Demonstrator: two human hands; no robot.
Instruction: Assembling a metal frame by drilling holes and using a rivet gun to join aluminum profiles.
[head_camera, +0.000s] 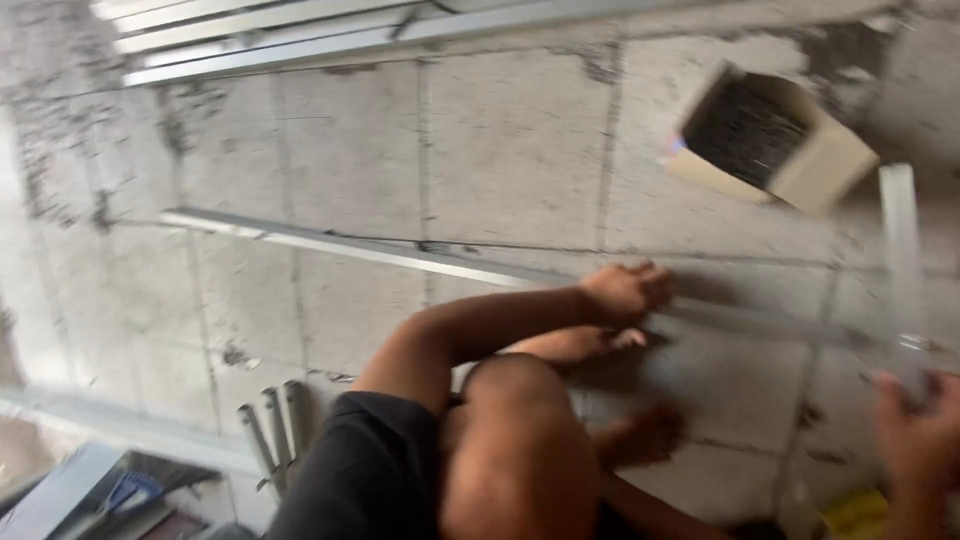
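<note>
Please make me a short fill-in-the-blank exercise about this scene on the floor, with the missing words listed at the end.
1. A co-worker crouching on the concrete floor wears a ___ shirt.
2. The co-worker's hand rests on a long channel made of ___.
3. The dark thin pieces at the top right fill an open box made of ___.
4. The person's right hand holds a pale strip at the ___ edge of the picture.

Missing words: black; metal; cardboard; right

Single head view, tilted, looking steeply down, close over concrete floor (500, 150); blurred.
</note>
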